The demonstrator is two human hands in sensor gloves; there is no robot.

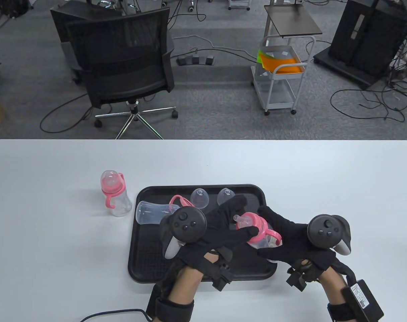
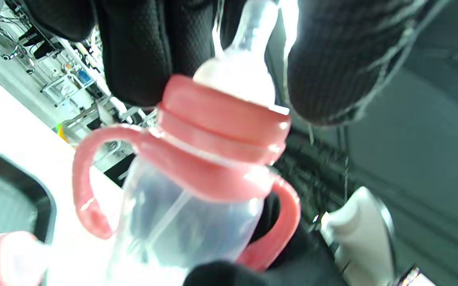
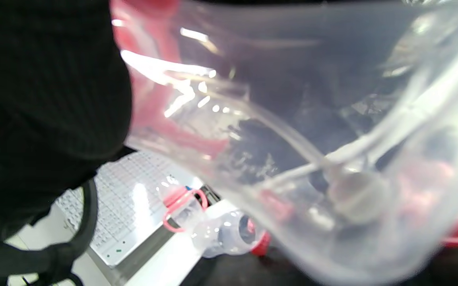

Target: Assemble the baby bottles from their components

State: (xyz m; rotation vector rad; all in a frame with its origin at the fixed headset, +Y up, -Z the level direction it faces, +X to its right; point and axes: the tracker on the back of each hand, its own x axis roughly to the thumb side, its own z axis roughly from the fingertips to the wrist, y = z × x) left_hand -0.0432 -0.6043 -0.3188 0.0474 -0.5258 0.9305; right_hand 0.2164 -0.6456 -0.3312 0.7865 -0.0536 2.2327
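A clear baby bottle (image 1: 261, 240) with a pink handled collar (image 1: 254, 229) and a clear nipple (image 1: 242, 219) is held tilted above the black tray (image 1: 149, 265). My right hand (image 1: 269, 236) grips the bottle's body from the right. My left hand (image 1: 246, 217) holds the collar, thumb on its near side and fingers behind the nipple. The left wrist view shows the collar (image 2: 221, 123) and nipple (image 2: 241, 67) between my gloved fingers (image 2: 332, 59). The right wrist view is filled by the clear body (image 3: 292, 159), with a straw inside.
A capped, assembled bottle (image 1: 114, 194) stands on the table left of the tray. On the tray lie a clear bottle body (image 1: 149, 212), a pink handle ring (image 1: 180, 201) and two clear caps (image 1: 200, 198) (image 1: 226, 196). The far table edge faces an office chair (image 1: 123, 63).
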